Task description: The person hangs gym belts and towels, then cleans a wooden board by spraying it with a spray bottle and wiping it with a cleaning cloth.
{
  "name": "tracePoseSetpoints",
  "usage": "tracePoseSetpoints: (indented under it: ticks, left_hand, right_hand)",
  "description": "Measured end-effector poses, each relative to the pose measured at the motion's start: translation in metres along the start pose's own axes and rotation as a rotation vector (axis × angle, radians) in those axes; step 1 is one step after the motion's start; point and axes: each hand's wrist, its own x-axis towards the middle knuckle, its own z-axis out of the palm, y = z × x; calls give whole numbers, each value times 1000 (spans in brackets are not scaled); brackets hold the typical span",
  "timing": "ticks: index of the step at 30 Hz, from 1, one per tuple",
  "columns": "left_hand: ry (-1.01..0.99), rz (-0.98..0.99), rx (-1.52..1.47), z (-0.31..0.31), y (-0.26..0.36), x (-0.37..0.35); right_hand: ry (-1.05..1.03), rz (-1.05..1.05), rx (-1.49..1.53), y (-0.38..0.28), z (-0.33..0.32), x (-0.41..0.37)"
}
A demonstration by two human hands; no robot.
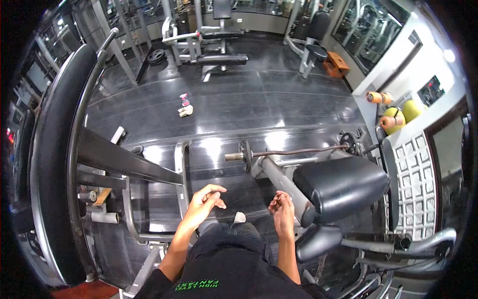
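Observation:
My left hand point(203, 203) hangs in front of my body with its fingers loosely bent and the thumb apart from them; nothing shows in it. Across from it, my right hand point(283, 212) is half curled, palm inward, and also appears to hold nothing. A padded black bench point(343, 189) stands just right of my right hand. Beyond that hand, a curved barbell point(298, 151) with a small weight plate point(246, 155) rests across the bench's grey frame. Nearest to my left hand is a grey metal machine frame point(181, 164).
On the dark floor point(239, 107) ahead stand a spray bottle point(184, 99) and a crumpled cloth point(185, 110). A tall padded machine point(59, 149) rises on the left. Farther off are a weight bench point(222, 60), an orange-brown wooden box point(336, 65) and yellow-green exercise balls point(413, 110).

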Motion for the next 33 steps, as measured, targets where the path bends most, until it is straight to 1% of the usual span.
tracePoseSetpoints:
  ticks: [2, 4, 5, 7, 8, 12, 17, 19, 21, 23, 24, 25, 27, 28, 30, 33]
  left_hand:
    - [48, -13, -2, -6, -5, 9]
    - [168, -59, -47, -20, -10, 17]
    - [194, -67, -60, -26, -13, 20]
    - [314, -43, -75, -39, -19, 25]
    - [364, -47, -137, -44, -18, 30]
    - [464, -105, -181, -68, -18, 64]
    - [450, -87, -178, -110, 13, 136]
    - [452, -31, -121, -134, 29, 165]
    - [493, -41, -112, -157, 45, 190]
    - [447, 6, -99, -178, 64, 220]
    - [460, -53, 21, -186, 77, 235]
    - [451, -37, -3, -197, 73, 252]
    - [404, -22, -50, -205, 89, 284]
    - [375, -32, -36, -210, 93, 301]
    - [304, 8, -3, -220, 98, 334]
    - [260, -47, 29, -234, 108, 380]
  right_hand:
    - [-15, 33, 0, 1, 4, 23]
    - [-9, 108, -59, 0, 13, 47]
    - [-22, 130, -75, 0, 19, 59]
    - [-76, 236, -125, 6, 31, 82]
    - [-107, 270, -125, 9, 37, 95]
    - [-170, 328, -206, 11, 76, 146]
    - [-168, 309, -211, 22, 125, 218]
    - [-143, 315, -149, 26, 145, 243]
    - [-146, 334, -146, 34, 162, 269]
    - [-158, 329, -141, 42, 171, 291]
    - [-145, 326, -134, 42, 179, 298]
    - [-123, 326, -119, 43, 181, 305]
    - [-87, 298, -83, 46, 186, 320]
    - [-36, 301, -70, 45, 188, 326]
    - [29, 281, -27, 51, 190, 337]
    - [140, 273, 23, 56, 199, 355]
